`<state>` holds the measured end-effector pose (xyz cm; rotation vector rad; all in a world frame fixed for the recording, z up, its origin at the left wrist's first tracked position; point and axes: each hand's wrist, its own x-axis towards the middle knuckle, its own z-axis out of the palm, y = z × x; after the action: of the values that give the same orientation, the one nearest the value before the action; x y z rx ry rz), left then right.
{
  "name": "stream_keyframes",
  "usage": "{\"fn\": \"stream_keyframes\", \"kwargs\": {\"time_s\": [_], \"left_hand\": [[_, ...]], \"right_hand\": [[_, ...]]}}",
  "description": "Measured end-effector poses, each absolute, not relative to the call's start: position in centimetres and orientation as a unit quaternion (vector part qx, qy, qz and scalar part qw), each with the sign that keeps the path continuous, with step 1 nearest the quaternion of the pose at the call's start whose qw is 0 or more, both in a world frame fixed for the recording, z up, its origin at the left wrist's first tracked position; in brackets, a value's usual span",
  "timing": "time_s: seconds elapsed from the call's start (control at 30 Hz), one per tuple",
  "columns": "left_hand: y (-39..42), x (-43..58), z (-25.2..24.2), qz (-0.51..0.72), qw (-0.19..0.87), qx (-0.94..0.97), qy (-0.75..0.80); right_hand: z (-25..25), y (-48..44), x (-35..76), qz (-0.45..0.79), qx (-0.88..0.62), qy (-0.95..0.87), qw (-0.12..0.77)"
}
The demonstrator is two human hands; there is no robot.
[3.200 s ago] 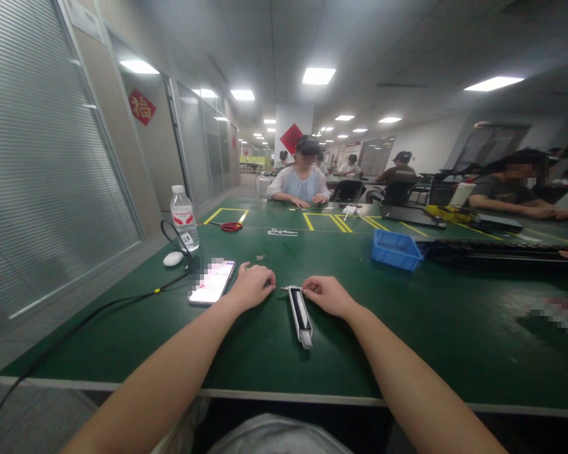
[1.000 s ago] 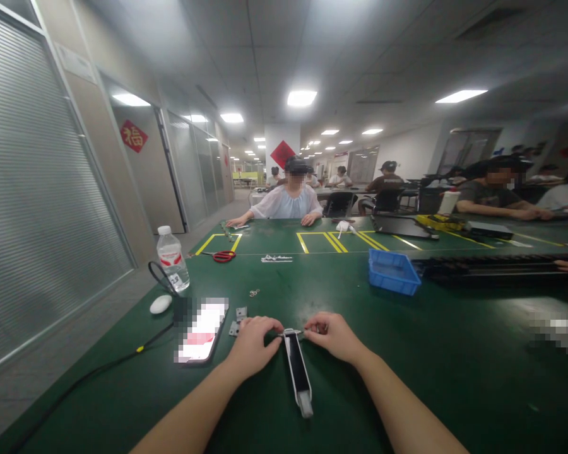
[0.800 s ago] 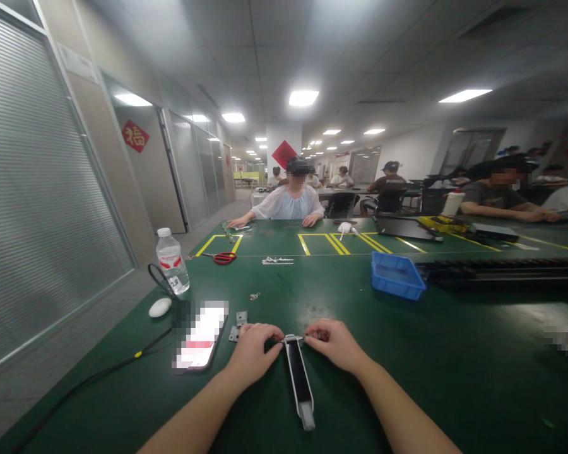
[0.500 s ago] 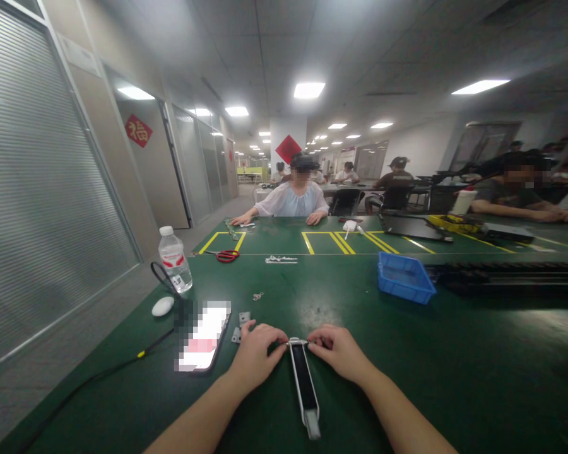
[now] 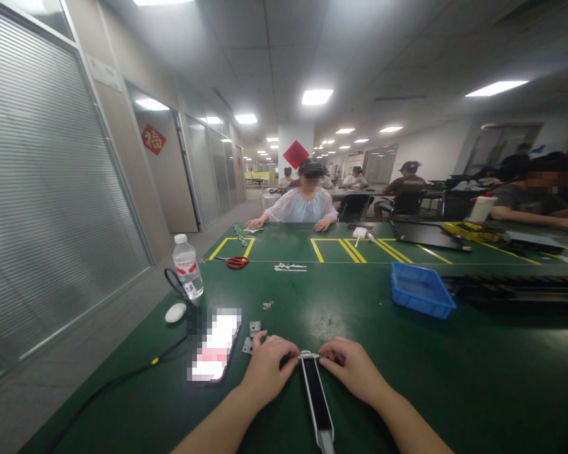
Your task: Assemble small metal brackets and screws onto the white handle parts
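Note:
A long, narrow white frame with a black middle (image 5: 318, 394) lies on the green table, its far end between my hands. From its near end a grey flat piece (image 5: 327, 441) sticks out. My left hand (image 5: 269, 369) is closed in a pinch at the left side of the far end. At the right side, my right hand (image 5: 353, 366) pinches in the same way. A thin light piece crosses between the fingertips there; its exact shape is too small to tell. Grey metal plates with holes (image 5: 254, 328) lie just beyond my left hand, partly hidden by it.
Left of my hands lie a lit phone (image 5: 218, 347), a white mouse-like object (image 5: 175, 313), a black cable (image 5: 123, 377) and a water bottle (image 5: 188, 268). Farther off are small rings (image 5: 267, 305), red-handled scissors (image 5: 236, 262) and a blue tray (image 5: 421, 291). A person (image 5: 307, 202) sits opposite.
My view has turned slightly left and up, so everything appears a little lower and farther right. Both hands keep their pinch at the frame's far end.

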<state>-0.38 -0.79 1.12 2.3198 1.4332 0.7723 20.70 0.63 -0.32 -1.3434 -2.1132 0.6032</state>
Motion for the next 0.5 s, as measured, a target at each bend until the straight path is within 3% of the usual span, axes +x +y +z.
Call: {"fn": "stream_keyframes", "kwargs": {"time_s": [0.5], "left_hand": [[-0.69,-0.39,1.05,0.261,0.152,0.812,0.499]], "right_hand": [[0.14,0.71,20.66,0.217,-0.501,-0.793,0.270]]}}
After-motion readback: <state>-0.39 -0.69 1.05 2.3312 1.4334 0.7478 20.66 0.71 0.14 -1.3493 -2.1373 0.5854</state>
